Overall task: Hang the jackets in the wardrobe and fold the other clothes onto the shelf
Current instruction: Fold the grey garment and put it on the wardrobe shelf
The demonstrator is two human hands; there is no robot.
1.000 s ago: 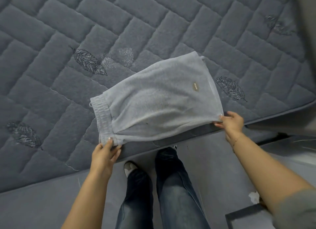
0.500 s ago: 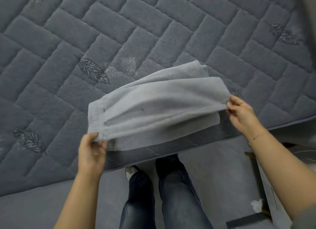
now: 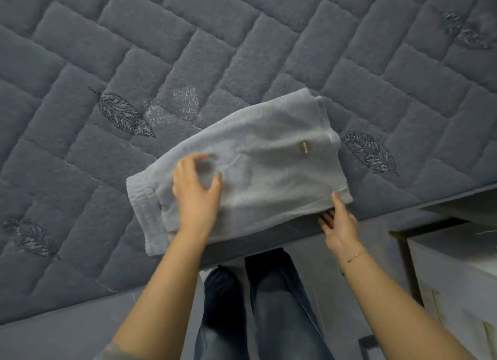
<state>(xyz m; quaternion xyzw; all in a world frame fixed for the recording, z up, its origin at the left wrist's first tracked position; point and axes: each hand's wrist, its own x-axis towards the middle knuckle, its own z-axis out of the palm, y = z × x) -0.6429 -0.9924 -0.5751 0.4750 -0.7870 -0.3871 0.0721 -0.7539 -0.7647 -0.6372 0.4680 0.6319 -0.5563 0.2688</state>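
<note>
Folded since earlier, grey shorts (image 3: 242,168) lie centre frame on the bed (image 3: 107,50), long axis lower-left to upper-right. Left hand (image 3: 197,190), loosely spread, rests on top; right hand (image 3: 338,222), open, touches lower-right edge.

The lettering on the small brown label (image 3: 304,150) of the grey shorts (image 3: 258,155) is too small to be read, the waistband's near end is covered by the left hand (image 3: 197,195) — blurred at the fingertips — and the wrist beneath, and the right hand (image 3: 339,225) has its fingertips tucked out of sight under the hem.
</note>
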